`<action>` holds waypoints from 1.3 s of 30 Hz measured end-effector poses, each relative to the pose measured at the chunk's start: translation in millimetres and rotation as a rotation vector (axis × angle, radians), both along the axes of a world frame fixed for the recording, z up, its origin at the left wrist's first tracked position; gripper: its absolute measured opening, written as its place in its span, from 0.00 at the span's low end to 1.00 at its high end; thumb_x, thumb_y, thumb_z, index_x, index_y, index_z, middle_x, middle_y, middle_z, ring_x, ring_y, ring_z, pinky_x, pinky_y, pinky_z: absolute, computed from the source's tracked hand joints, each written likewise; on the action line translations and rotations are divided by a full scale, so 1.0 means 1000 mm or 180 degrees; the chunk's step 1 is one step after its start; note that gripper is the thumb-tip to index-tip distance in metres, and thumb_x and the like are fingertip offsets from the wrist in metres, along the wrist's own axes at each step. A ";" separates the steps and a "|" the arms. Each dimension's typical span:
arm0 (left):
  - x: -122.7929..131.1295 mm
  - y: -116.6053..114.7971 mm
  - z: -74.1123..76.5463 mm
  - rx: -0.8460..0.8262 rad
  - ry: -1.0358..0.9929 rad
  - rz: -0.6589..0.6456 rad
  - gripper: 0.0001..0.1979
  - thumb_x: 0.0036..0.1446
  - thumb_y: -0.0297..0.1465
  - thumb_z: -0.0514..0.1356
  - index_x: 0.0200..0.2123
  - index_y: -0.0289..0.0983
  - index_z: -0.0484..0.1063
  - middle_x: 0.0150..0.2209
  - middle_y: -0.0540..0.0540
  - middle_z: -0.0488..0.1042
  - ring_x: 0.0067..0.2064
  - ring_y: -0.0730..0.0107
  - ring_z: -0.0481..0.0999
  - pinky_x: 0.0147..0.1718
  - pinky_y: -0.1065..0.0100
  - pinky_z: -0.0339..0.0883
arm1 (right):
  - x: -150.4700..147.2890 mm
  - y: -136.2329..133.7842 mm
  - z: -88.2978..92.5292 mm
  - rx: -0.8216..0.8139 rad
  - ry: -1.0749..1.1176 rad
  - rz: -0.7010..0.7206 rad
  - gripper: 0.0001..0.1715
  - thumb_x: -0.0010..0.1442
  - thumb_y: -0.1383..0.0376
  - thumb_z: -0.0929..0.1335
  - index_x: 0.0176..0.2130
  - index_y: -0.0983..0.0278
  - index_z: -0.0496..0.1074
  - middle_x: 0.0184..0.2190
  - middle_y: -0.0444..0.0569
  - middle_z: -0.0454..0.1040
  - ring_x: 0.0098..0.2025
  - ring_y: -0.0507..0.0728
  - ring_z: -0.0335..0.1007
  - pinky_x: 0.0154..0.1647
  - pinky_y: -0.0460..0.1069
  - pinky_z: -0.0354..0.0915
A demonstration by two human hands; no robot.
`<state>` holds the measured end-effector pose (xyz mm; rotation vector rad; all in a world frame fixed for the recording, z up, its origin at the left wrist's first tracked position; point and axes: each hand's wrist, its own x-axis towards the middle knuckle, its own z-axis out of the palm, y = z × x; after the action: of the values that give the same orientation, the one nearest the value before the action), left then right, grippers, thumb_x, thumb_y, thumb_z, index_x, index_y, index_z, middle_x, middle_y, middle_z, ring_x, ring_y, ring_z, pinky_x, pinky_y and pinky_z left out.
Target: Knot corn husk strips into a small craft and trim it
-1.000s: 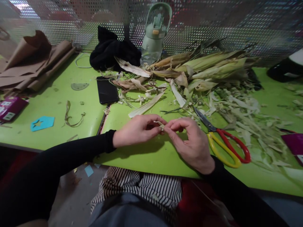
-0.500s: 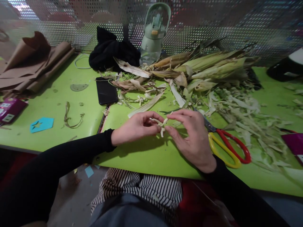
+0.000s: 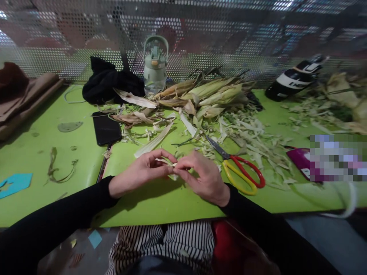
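Between my fingertips is a small pale strip of corn husk (image 3: 169, 163), mostly covered by the fingers. My left hand (image 3: 143, 168) pinches it from the left side. From the right, my right hand (image 3: 202, 177) pinches the same piece, thumb and forefinger meeting the left fingertips. Both hands hover just over the green table (image 3: 149, 210). Scissors (image 3: 241, 168) with one red and one yellow handle lie right of my right hand, blades slightly apart. A wide loose husk piece (image 3: 155, 141) rests just beyond my left hand.
Behind lie a pile of corn husks (image 3: 215, 93) and shredded strips (image 3: 252, 133). A phone (image 3: 106, 128), black cloth (image 3: 114, 82), green-lidded bottle (image 3: 155, 70) and dark bottle (image 3: 295, 82) stand or lie around. Brown paper (image 3: 31, 95) is far left, a purple packet (image 3: 301, 162) right.
My view has turned right and up, showing more of the table's right side. My right hand's fingers have curled in and closed on the husk strip against my left fingertips.
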<state>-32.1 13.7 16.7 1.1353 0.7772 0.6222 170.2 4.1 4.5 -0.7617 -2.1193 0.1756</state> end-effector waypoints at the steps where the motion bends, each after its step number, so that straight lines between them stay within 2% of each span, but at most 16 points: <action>1: -0.001 0.000 0.000 0.0007 -0.0002 -0.0009 0.11 0.57 0.31 0.66 0.43 0.34 0.71 0.33 0.49 0.77 0.33 0.77 0.73 0.35 0.73 0.65 | 0.000 0.000 0.001 0.0019 0.0009 0.0122 0.02 0.66 0.67 0.68 0.38 0.62 0.70 0.29 0.44 0.77 0.31 0.52 0.73 0.33 0.47 0.68; 4: -0.002 0.000 -0.002 -0.0042 -0.0085 -0.0058 0.12 0.56 0.31 0.67 0.42 0.35 0.71 0.30 0.51 0.77 0.30 0.77 0.73 0.33 0.73 0.65 | 0.001 0.001 0.008 -0.0266 0.0030 0.0368 0.02 0.66 0.67 0.68 0.37 0.62 0.71 0.29 0.43 0.77 0.30 0.50 0.73 0.31 0.46 0.67; 7: -0.003 0.001 -0.003 -0.0205 -0.0229 -0.0214 0.13 0.55 0.31 0.68 0.42 0.35 0.72 0.29 0.49 0.79 0.27 0.78 0.72 0.31 0.74 0.65 | 0.005 0.002 0.016 -0.0739 0.0177 0.0390 0.04 0.66 0.64 0.68 0.37 0.62 0.71 0.30 0.43 0.76 0.30 0.50 0.73 0.30 0.45 0.67; 10: -0.006 0.002 0.000 -0.0360 -0.0243 -0.0268 0.11 0.57 0.33 0.66 0.41 0.34 0.73 0.34 0.44 0.81 0.31 0.75 0.76 0.35 0.72 0.69 | 0.016 0.007 0.025 -0.1288 0.0131 0.0181 0.07 0.68 0.61 0.67 0.42 0.62 0.71 0.33 0.44 0.77 0.31 0.51 0.74 0.30 0.46 0.68; 12: -0.008 0.005 0.003 -0.0325 -0.0086 -0.0297 0.12 0.59 0.36 0.65 0.41 0.34 0.72 0.36 0.43 0.82 0.33 0.74 0.77 0.36 0.71 0.70 | 0.028 0.017 0.030 -0.1529 -0.0071 -0.0194 0.11 0.68 0.59 0.66 0.45 0.63 0.71 0.34 0.46 0.78 0.32 0.52 0.74 0.30 0.47 0.68; 14: -0.012 0.009 0.006 0.0062 0.0274 -0.0213 0.13 0.60 0.37 0.64 0.42 0.34 0.71 0.37 0.42 0.82 0.33 0.73 0.78 0.35 0.72 0.69 | 0.042 0.035 0.032 -0.1512 -0.0450 -0.0757 0.12 0.67 0.57 0.66 0.42 0.64 0.72 0.34 0.48 0.77 0.32 0.54 0.73 0.30 0.48 0.67; 16: -0.014 0.012 0.007 0.0725 0.0811 0.0022 0.14 0.60 0.37 0.63 0.44 0.34 0.71 0.37 0.43 0.83 0.33 0.73 0.77 0.33 0.72 0.67 | 0.052 0.058 0.031 -0.1353 -0.1042 -0.1447 0.12 0.66 0.59 0.66 0.36 0.64 0.73 0.36 0.51 0.76 0.34 0.56 0.72 0.33 0.50 0.66; 19: -0.016 0.015 0.006 0.1365 0.1374 0.0152 0.14 0.62 0.38 0.60 0.45 0.34 0.71 0.33 0.45 0.82 0.30 0.73 0.76 0.30 0.72 0.64 | 0.054 0.095 0.023 -0.1272 -0.1115 -0.1709 0.10 0.63 0.63 0.66 0.35 0.65 0.75 0.38 0.56 0.75 0.41 0.61 0.71 0.42 0.54 0.65; 22: -0.017 0.017 0.005 0.1322 0.1396 0.0033 0.16 0.62 0.40 0.59 0.46 0.34 0.71 0.29 0.47 0.80 0.27 0.74 0.73 0.28 0.72 0.62 | 0.043 0.122 0.012 -0.1350 -0.1057 -0.1739 0.09 0.58 0.61 0.71 0.32 0.65 0.75 0.38 0.58 0.74 0.45 0.65 0.70 0.46 0.56 0.62; 24: -0.021 0.021 0.005 0.1011 0.1157 -0.0031 0.16 0.60 0.40 0.61 0.45 0.34 0.71 0.29 0.48 0.79 0.28 0.75 0.73 0.29 0.72 0.65 | 0.036 0.133 0.006 -0.1456 -0.0940 -0.1744 0.07 0.53 0.63 0.73 0.27 0.64 0.73 0.36 0.57 0.74 0.45 0.66 0.69 0.46 0.56 0.62; 27: -0.032 0.034 0.006 0.0270 0.0445 -0.0249 0.15 0.58 0.38 0.64 0.43 0.35 0.72 0.29 0.48 0.79 0.30 0.75 0.75 0.32 0.72 0.68 | 0.035 0.141 0.004 -0.1667 -0.0619 -0.1688 0.11 0.51 0.66 0.72 0.21 0.63 0.68 0.31 0.54 0.73 0.41 0.63 0.69 0.44 0.54 0.61; 30: -0.042 0.046 0.004 -0.0142 0.0073 -0.0496 0.14 0.54 0.36 0.66 0.40 0.34 0.72 0.27 0.49 0.77 0.29 0.76 0.74 0.29 0.74 0.67 | 0.041 0.142 0.010 -0.1990 -0.0148 -0.1451 0.11 0.52 0.61 0.71 0.23 0.62 0.69 0.26 0.48 0.71 0.32 0.57 0.66 0.37 0.52 0.61; 32: -0.045 0.052 0.001 -0.0198 0.0132 -0.0537 0.13 0.54 0.34 0.66 0.40 0.34 0.72 0.27 0.49 0.77 0.29 0.76 0.74 0.28 0.75 0.66 | 0.045 0.139 0.017 -0.2239 0.0230 -0.1194 0.13 0.54 0.55 0.70 0.27 0.61 0.70 0.24 0.44 0.69 0.27 0.53 0.63 0.30 0.49 0.60; 35: -0.042 0.055 -0.005 -0.0111 0.0495 -0.0353 0.13 0.57 0.34 0.64 0.43 0.34 0.71 0.28 0.49 0.78 0.29 0.76 0.75 0.29 0.74 0.67 | 0.046 0.128 0.028 -0.2488 0.0806 -0.0794 0.19 0.53 0.47 0.70 0.30 0.59 0.68 0.24 0.42 0.67 0.24 0.51 0.60 0.25 0.48 0.58; 39: -0.037 0.051 -0.004 0.0328 0.1102 -0.0066 0.19 0.61 0.38 0.60 0.52 0.34 0.68 0.26 0.49 0.77 0.27 0.73 0.76 0.29 0.71 0.67 | 0.041 0.110 0.036 -0.2554 0.1424 -0.0480 0.23 0.49 0.45 0.74 0.31 0.58 0.67 0.25 0.41 0.67 0.24 0.50 0.60 0.23 0.46 0.57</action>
<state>-69.2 65.0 13.0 1.3646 1.0356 0.4566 211.3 114.5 40.2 -1.1965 -1.5231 1.0517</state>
